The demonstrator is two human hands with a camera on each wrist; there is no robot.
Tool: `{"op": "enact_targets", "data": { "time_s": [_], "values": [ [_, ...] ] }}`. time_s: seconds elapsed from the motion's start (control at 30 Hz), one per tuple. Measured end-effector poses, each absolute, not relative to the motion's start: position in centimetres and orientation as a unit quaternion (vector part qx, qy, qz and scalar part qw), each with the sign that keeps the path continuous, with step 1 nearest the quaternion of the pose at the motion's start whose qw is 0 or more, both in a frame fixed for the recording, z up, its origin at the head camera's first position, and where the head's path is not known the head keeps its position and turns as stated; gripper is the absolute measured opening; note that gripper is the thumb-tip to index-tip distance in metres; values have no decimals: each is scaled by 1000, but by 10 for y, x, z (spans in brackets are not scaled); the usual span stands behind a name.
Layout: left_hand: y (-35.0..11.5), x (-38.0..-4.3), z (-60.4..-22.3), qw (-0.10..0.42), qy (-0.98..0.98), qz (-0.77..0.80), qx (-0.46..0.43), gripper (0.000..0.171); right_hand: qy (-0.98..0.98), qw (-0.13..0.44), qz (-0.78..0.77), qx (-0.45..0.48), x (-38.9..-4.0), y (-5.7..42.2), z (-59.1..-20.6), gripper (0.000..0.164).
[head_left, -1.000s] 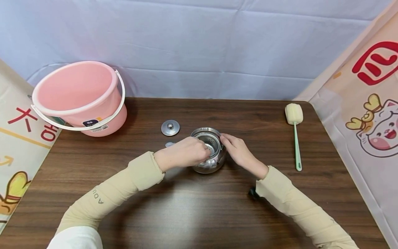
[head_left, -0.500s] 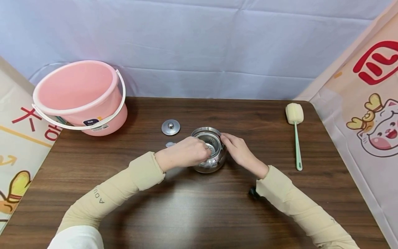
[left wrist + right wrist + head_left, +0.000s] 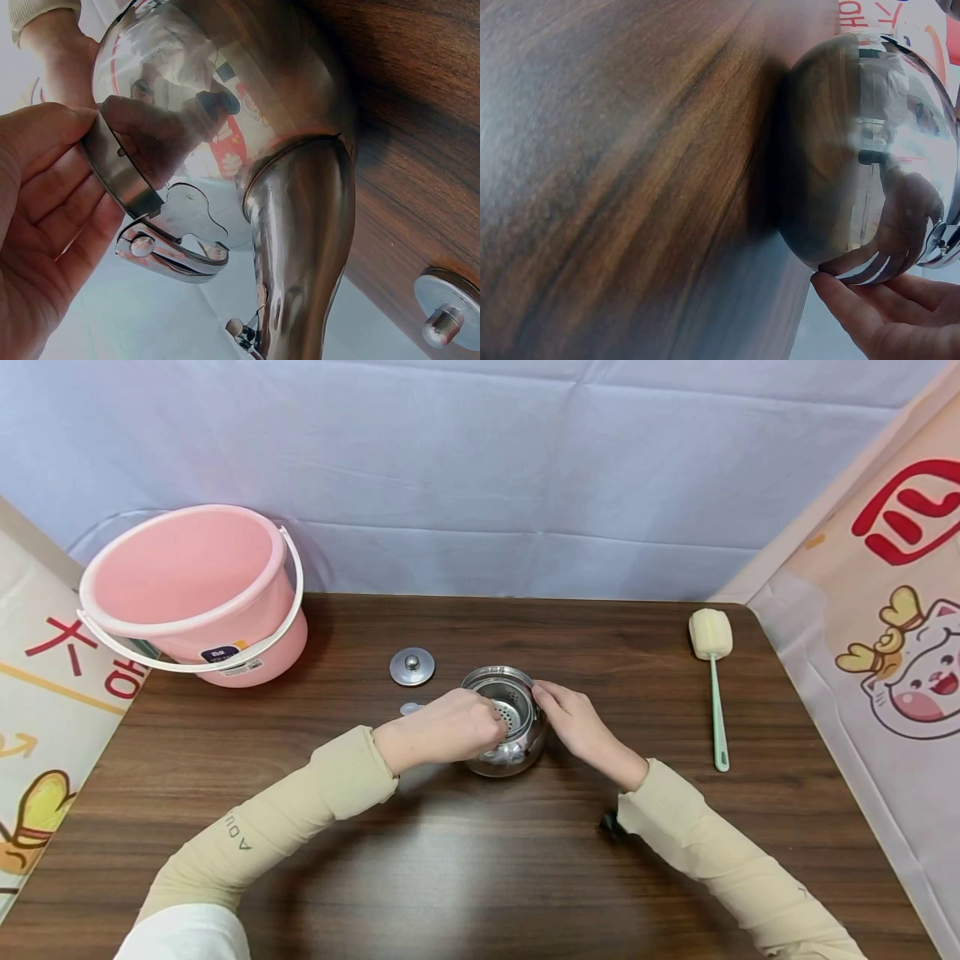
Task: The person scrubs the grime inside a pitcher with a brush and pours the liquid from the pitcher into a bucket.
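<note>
A shiny stainless steel teapot (image 3: 510,760) stands uncovered on the wooden table, its spout (image 3: 304,232) towards the left. Inside its mouth sits a perforated metal strainer (image 3: 508,717). My left hand (image 3: 453,727) reaches over the opening and pinches at the strainer's edge; in the left wrist view the thumb lies against the metal collar, and the fingertips are partly hidden behind it. With fairly straight fingers, my right hand (image 3: 581,731) rests against the teapot's right side; the right wrist view shows those fingers (image 3: 855,311) touching the round belly. Its lid (image 3: 412,667) lies beyond the spout.
A pink bucket (image 3: 266,656) with a white handle stands at the back left. At the right lies a sponge brush (image 3: 711,635) with a green handle. A small black object (image 3: 612,824) is beside the right sleeve. A pale cloth (image 3: 450,477) hangs behind the table.
Slightly more of the strainer's perforated bottom shows beside my left fingers. Both hands and the teapot stay almost where they were.
</note>
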State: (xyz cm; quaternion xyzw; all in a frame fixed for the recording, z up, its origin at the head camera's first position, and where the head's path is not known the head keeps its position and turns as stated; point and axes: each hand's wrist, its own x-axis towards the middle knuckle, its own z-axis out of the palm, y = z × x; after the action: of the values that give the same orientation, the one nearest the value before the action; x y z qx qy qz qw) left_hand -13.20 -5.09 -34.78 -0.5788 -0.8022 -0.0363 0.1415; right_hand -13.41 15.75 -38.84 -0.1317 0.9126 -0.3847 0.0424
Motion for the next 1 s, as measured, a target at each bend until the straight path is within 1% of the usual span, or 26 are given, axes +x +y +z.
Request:
{"op": "enact_targets", "data": {
  "time_s": [0.7, 1.0],
  "values": [
    [-55, -134, -336, 163, -792, -63, -585, 23, 913, 45, -383, -131, -134, 158, -389, 44],
    [-56, -135, -327, 190, -787, -68, -583, 22, 913, 47, -381, -137, -135, 159, -388, 44]
  ]
}}
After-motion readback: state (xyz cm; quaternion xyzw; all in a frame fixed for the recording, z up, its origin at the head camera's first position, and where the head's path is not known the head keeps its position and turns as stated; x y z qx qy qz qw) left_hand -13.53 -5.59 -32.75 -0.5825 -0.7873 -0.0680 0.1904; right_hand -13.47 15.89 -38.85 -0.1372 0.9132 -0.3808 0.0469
